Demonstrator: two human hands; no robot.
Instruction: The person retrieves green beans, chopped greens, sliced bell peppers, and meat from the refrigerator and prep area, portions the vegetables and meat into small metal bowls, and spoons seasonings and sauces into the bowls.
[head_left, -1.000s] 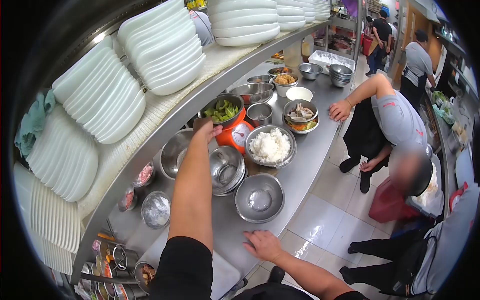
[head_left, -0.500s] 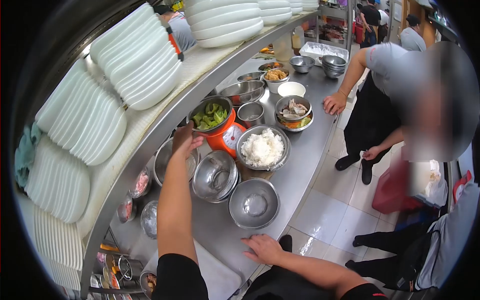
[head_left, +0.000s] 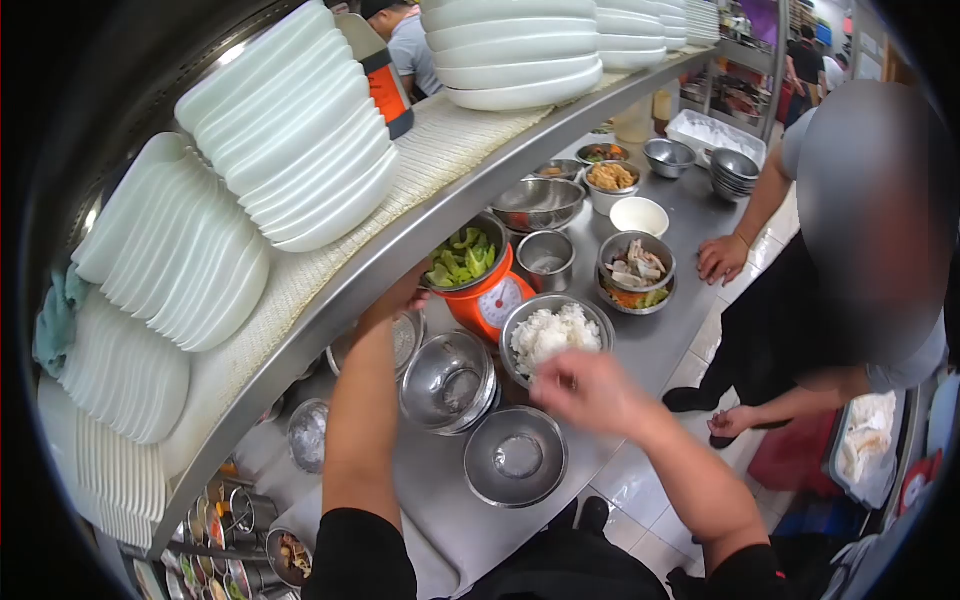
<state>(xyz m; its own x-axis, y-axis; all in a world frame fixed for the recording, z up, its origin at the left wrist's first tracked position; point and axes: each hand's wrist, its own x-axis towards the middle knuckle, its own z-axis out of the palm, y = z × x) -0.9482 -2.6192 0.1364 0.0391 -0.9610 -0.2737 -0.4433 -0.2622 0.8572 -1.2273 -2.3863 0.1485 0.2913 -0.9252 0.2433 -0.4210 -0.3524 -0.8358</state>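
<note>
My left hand [head_left: 403, 293] reaches in under the shelf edge at the near-left side of a metal bowl of cut green leaves [head_left: 465, 257]. The shelf hides most of its fingers, so I cannot tell whether they grip the rim. That bowl sits on an orange dial scale [head_left: 497, 301]. My right hand [head_left: 585, 392] is raised over the near edge of a bowl of white rice [head_left: 556, 340]; motion blurs its curled fingers, and nothing shows clearly in them. Below it stands an empty metal bowl [head_left: 516, 457], with a stack of metal bowls [head_left: 448, 382] to its left.
Stacked white dishes [head_left: 300, 130] fill the overhead shelf [head_left: 430, 180]. Behind the scale stand a metal cup [head_left: 546, 258], a white bowl [head_left: 640, 217] and bowls of meat and vegetables [head_left: 637, 268]. A co-worker's hand [head_left: 722, 258] rests on the counter's right edge.
My right hand has lifted off the counter's front edge and moved up over the rice bowl. My left hand stays by the bowl of leaves, now more hidden. The view has shifted.
</note>
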